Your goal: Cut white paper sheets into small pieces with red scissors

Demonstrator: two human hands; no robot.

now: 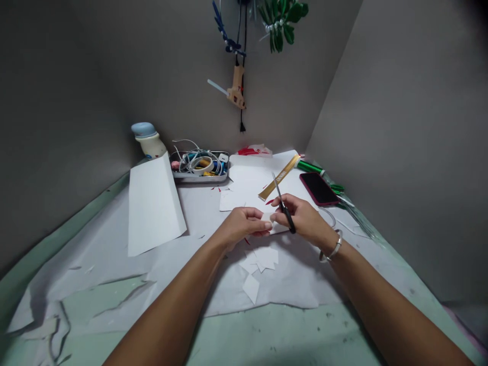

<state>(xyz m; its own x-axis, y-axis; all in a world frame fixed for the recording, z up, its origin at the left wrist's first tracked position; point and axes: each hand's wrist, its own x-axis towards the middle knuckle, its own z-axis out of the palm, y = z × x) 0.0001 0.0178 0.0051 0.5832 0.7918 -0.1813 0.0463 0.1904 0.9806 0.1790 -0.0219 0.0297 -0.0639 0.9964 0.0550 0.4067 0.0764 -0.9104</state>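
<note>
Near the middle of the table, my left hand [247, 222] pinches a small piece of white paper [268, 217] between thumb and fingers. Just to its right, my right hand [295, 213] is closed around black-handled scissors [287, 217], their blades pointing up and away. The fingertips of my right hand are close to the small paper; whether they touch it, I cannot tell. Several small cut white pieces [263, 258] lie below my hands, one diamond-shaped piece [251, 288] nearest me. Behind my hands is a white sheet [247, 175] with a gold strip [280, 178] on it.
A folded white sheet [152, 208] lies at left, with a lidded jar [148, 140] behind it. A metal tray [200, 179] holds cords and tape. At right are a phone [319, 188] and a green roll [309, 166]. A glue gun [237, 89] hangs on the wall.
</note>
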